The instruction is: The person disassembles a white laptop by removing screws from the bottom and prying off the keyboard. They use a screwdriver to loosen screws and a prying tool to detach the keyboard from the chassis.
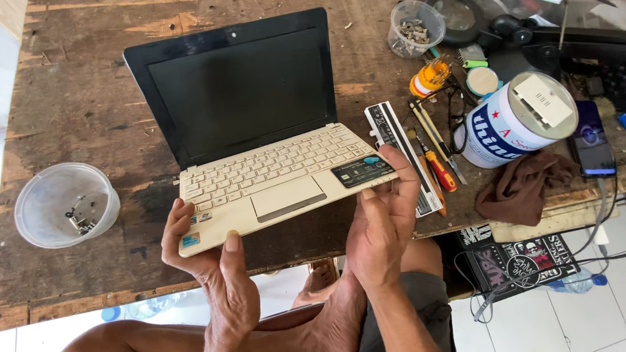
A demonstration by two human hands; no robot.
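A small open laptop (267, 165) with a dark screen and a cream keyboard deck rests on a worn wooden table (83, 90). My left hand (212, 269) grips its front left corner, thumb on the palm rest and fingers under the base. My right hand (385, 219) holds the front right corner, fingers up beside the sticker on the palm rest. The front edge of the laptop is lifted slightly off the table.
A clear plastic bowl with screws (66, 204) sits at the left. Right of the laptop lie a long battery pack (401, 154), screwdrivers (434, 155), a white-and-blue tin (517, 119), a brown rag (522, 185), a phone (590, 139) and a cup of screws (414, 28).
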